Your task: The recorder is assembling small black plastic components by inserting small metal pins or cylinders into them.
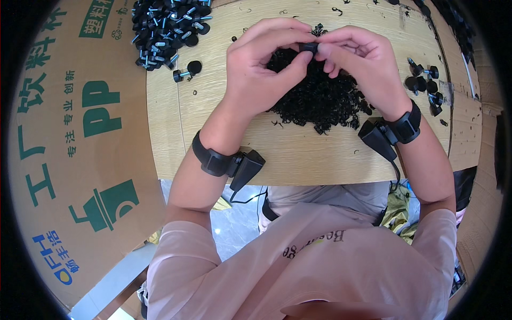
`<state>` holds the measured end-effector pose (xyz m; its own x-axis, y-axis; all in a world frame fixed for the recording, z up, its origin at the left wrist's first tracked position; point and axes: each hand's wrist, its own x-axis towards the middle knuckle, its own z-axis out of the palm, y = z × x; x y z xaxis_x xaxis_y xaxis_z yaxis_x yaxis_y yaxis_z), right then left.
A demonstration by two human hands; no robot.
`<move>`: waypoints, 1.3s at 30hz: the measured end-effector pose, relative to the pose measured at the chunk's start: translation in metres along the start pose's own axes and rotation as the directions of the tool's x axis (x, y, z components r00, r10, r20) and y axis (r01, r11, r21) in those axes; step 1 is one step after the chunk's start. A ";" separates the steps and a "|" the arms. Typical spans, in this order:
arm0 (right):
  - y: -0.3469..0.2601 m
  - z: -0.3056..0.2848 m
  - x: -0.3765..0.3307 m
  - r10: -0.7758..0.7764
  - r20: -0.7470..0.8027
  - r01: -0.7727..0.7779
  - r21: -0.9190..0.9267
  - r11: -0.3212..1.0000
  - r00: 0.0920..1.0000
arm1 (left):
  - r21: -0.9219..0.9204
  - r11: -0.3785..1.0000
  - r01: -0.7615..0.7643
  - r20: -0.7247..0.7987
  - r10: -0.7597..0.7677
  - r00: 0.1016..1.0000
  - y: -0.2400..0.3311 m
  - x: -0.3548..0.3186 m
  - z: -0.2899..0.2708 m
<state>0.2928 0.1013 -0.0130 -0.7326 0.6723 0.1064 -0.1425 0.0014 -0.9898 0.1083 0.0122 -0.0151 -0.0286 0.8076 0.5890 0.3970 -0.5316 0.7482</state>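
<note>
My left hand and my right hand meet above the far middle of the table, both closed in a pinch on one small black plastic part. Fingertips cover much of it, so its exact kind is not clear. Right beneath the hands spreads a heap of tiny black curled plastic pieces. To the left of my left hand lie two black-headed bolts, with bare metal shanks.
A large pile of black-headed bolts sits at the far left, beside a printed cardboard sheet. Several more bolts lie at the right. Scattered black bits dot the wooden table. Each wrist wears a strapped black device with a cable.
</note>
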 end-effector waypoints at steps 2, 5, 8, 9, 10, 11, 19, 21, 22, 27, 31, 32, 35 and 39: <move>0.001 -0.006 0.001 0.020 0.034 -0.021 0.016 1.000 0.999 | 0.030 0.998 -0.059 0.033 0.058 0.998 -0.002 0.002 0.001; -0.002 -0.004 0.002 0.130 0.045 -0.135 0.136 0.981 0.990 | 0.018 0.995 -0.101 0.067 0.100 0.993 -0.004 -0.001 -0.002; 0.003 -0.007 0.001 0.151 0.137 -0.186 0.288 0.939 0.979 | -0.152 0.987 -0.042 0.031 0.048 0.998 -0.003 -0.001 0.003; 0.003 -0.006 0.001 0.151 0.137 -0.185 0.287 0.940 0.979 | -0.273 0.962 -0.002 -0.003 0.002 1.000 -0.002 0.000 0.005; 0.002 -0.005 0.001 0.144 0.134 -0.175 0.262 0.949 0.980 | -0.274 0.962 -0.003 -0.004 0.002 1.000 -0.002 -0.001 0.006; 0.001 -0.004 0.001 0.137 0.132 -0.165 0.236 0.958 0.982 | -0.268 0.963 0.026 -0.035 -0.036 0.999 -0.002 -0.001 0.006; 0.000 -0.002 0.001 0.045 -0.046 -0.042 0.061 0.997 0.998 | 0.025 0.999 0.020 0.022 -0.021 1.000 -0.004 -0.001 -0.001; 0.000 -0.001 0.001 0.037 -0.099 -0.035 0.014 0.999 0.994 | -0.113 0.993 0.021 -0.013 -0.023 1.000 -0.005 -0.001 0.001; 0.000 -0.001 0.001 0.046 -0.129 -0.049 -0.018 0.999 0.991 | -0.113 0.993 0.021 -0.013 -0.023 1.000 -0.005 -0.001 0.000; 0.002 -0.005 0.004 0.051 -0.173 -0.061 -0.053 0.997 0.984 | -0.389 0.921 0.020 0.023 -0.012 1.000 -0.007 -0.003 -0.004; 0.007 -0.003 0.003 -0.132 -0.051 0.129 -0.065 0.990 0.990 | -0.340 0.939 0.039 -0.015 -0.047 0.999 -0.006 -0.003 -0.002; 0.009 -0.003 0.003 -0.177 -0.004 0.177 -0.052 0.983 0.984 | -0.310 0.950 0.031 -0.027 -0.041 0.999 -0.005 -0.002 -0.001; 0.005 0.004 0.002 -0.172 -0.042 0.173 0.013 0.985 0.984 | -0.259 0.965 0.035 -0.033 -0.045 0.998 -0.003 -0.002 -0.001; 0.003 0.006 0.000 -0.138 -0.001 0.138 -0.088 0.987 0.990 | -0.153 0.986 0.071 0.000 -0.071 0.997 0.003 -0.001 -0.002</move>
<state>0.2889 0.0967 -0.0153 -0.7050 0.6665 0.2423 -0.1829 0.1591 -0.9702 0.1081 0.0091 -0.0134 -0.0569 0.8435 0.5341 0.2489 -0.5061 0.8258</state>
